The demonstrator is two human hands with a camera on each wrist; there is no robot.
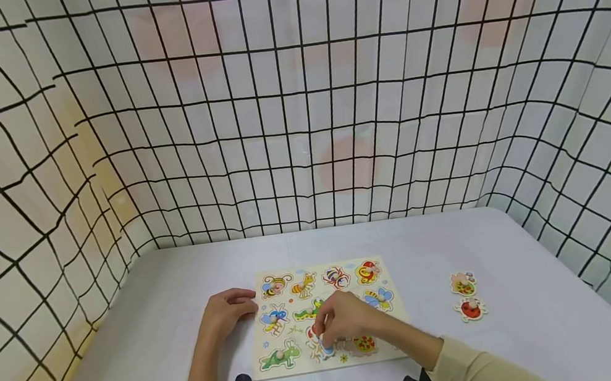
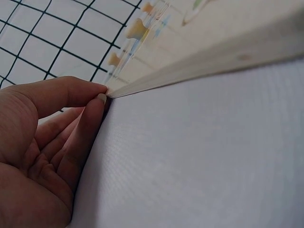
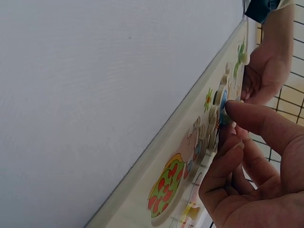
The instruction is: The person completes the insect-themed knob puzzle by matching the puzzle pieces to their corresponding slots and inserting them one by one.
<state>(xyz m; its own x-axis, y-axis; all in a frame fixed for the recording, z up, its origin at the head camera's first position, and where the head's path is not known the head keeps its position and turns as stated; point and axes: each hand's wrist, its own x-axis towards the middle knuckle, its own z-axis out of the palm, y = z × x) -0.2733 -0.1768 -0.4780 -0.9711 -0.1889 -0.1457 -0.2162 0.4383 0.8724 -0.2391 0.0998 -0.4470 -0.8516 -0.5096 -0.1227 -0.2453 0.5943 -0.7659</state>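
Observation:
A wooden peg puzzle board (image 1: 296, 368) with insect pictures lies on the table. My left hand (image 1: 226, 314) rests beside its left edge, thumb and fingertips touching that edge; in the left wrist view, the thumb meets the side of the board (image 2: 190, 71). Over the lower middle of the board, my right hand (image 1: 347, 316) pinches an insect puzzle piece (image 1: 327, 351) with a blue part, between thumb and fingers. In the right wrist view that piece (image 3: 213, 126) shows its wooden edge close over the board, partly hidden by the fingers. Right of it is a snail-shaped recess (image 3: 164, 194).
To the right of the board lie a snail piece (image 1: 463, 285) and a ladybug piece (image 1: 471, 309). Several pieces with knobs, such as a green grasshopper (image 1: 280, 356), sit in the board. Black-gridded white walls (image 1: 302, 110) surround the white table (image 1: 179, 269).

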